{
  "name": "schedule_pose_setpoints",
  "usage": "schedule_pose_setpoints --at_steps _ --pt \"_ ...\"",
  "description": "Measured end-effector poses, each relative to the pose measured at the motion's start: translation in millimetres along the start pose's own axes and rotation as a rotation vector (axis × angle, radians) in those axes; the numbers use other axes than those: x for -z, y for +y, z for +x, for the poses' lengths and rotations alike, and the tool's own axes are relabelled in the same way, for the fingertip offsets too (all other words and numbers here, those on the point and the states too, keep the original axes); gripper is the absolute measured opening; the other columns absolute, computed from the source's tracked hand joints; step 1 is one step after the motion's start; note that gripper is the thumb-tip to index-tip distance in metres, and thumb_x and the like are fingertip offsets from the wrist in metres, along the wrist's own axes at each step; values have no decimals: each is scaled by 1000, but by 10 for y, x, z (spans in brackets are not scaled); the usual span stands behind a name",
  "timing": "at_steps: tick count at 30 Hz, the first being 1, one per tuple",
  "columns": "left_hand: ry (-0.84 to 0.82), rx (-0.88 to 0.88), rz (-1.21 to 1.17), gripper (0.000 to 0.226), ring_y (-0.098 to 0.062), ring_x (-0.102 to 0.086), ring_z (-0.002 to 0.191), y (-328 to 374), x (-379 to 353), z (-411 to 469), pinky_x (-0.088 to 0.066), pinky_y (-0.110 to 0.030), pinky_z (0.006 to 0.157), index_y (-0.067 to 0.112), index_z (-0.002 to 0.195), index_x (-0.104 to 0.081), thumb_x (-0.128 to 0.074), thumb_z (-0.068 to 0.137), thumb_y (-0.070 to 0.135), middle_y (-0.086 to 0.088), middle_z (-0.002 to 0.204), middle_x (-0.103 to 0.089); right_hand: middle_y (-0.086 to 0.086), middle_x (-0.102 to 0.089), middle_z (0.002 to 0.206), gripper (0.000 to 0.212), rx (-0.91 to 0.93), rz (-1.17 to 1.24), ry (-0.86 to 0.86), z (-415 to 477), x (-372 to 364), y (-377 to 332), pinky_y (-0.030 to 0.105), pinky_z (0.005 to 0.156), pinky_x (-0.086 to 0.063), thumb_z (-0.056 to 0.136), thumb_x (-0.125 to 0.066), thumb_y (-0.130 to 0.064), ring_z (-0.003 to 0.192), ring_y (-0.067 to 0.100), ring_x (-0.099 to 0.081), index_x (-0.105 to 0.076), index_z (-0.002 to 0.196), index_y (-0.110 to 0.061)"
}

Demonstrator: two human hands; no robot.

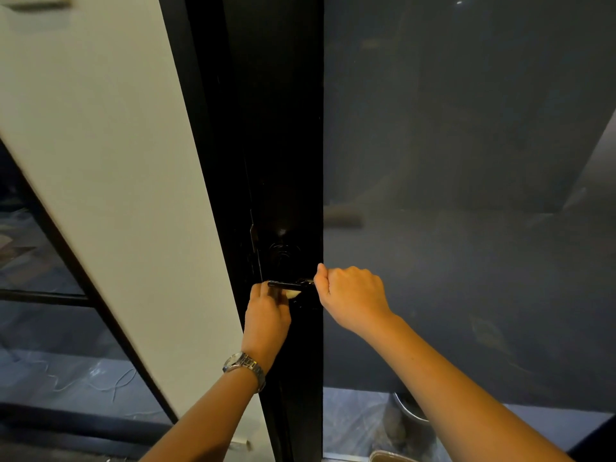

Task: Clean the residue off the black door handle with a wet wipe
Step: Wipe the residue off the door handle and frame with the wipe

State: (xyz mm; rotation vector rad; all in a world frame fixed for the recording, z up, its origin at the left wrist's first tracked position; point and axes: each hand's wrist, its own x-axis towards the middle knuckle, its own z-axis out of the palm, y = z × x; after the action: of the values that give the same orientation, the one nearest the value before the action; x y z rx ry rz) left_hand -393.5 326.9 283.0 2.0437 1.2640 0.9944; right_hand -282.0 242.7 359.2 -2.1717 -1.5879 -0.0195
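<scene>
The black door handle is a slim horizontal lever on the black door frame, low in the middle of the view. My left hand, with a metal watch on the wrist, is curled just under the lever's left end and presses a pale wet wipe against its underside. My right hand is closed in a fist around the lever's right end, thumb pointing up. Most of the wipe is hidden behind my left hand's fingers and the lever.
A round lock fitting sits on the frame just above the handle. Dark frosted glass fills the door to the right. A white wall runs down the left, with another dark glass panel beyond it.
</scene>
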Motion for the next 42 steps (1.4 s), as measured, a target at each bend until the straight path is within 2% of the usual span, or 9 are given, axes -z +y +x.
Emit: schedule_pose_setpoints --at_steps 4,8,13,19,24,29,32,39,42 --pt "-68 55 6 27 -26 -56 79 -58 52 41 -51 -30 70 3 116 -51 -44 90 4 -17 113 -52 -1 -38 52 55 12 -5 1 -5 1 4 30 55 -34 102 -20 -36 60 23 -46 -37 55 -15" --pt "-111 -110 86 25 -16 -50 69 -66 130 56 -42 -19 61 7 113 -55 -46 90 7 -14 109 -54 -1 -38 52 56 8 -12 -8 -14 6 -5 29 54 -31 103 -20 -35 59 22 -44 -35 53 -15" --pt "-214 -218 164 28 -19 -56 85 -82 175 51 -44 -11 74 6 120 -53 -43 94 12 -9 123 -47 0 -38 52 56 -11 -7 -37 -6 30 -9 29 52 -30 103 -20 -34 49 18 -35 -35 53 -14" --pt "-86 1 9 28 -23 -56 83 -74 91 38 -45 -21 69 2 117 -52 -43 91 4 -18 114 -54 0 -38 52 56 -25 -27 -40 -17 17 -12 29 51 -29 103 -19 -35 48 17 -34 -34 53 -14" --pt "-154 282 -160 33 -17 -54 62 -117 70 73 -44 -22 55 -2 100 -58 -41 96 25 -17 87 -63 1 -36 51 57 -38 -38 -46 -12 30 -18 29 47 -23 103 -20 -34 46 16 -30 -32 52 -13" --pt "-221 753 -826 30 -25 -58 69 -155 -15 125 -49 -32 63 -3 104 -54 -42 96 23 -15 82 -58 1 -36 51 56 -47 -52 -61 -3 33 -23 29 46 -24 103 -20 -34 46 17 -31 -33 52 -13" --pt "-242 850 -1155 27 -31 -61 84 -148 -76 79 -58 -32 57 2 116 -49 -37 97 18 -23 108 -58 1 -37 52 56 -59 -47 -56 -10 37 -34 29 49 -27 103 -19 -34 47 16 -31 -33 53 -14" --pt "-178 858 -997 26 -28 -61 78 -193 -187 -8 -53 -36 73 -6 114 -54 -45 92 3 -19 92 -62 1 -37 50 56 -53 -42 -47 -6 30 -24 29 49 -29 103 -20 -34 46 17 -32 -34 52 -13" --pt "-122 803 -870 20 -25 -58 73 -178 -120 3 -48 -33 63 1 106 -58 -49 92 12 -13 80 -60 0 -37 50 56 -36 -65 -48 -2 19 -16 28 44 -23 103 -20 -34 45 16 -31 -34 53 -13"
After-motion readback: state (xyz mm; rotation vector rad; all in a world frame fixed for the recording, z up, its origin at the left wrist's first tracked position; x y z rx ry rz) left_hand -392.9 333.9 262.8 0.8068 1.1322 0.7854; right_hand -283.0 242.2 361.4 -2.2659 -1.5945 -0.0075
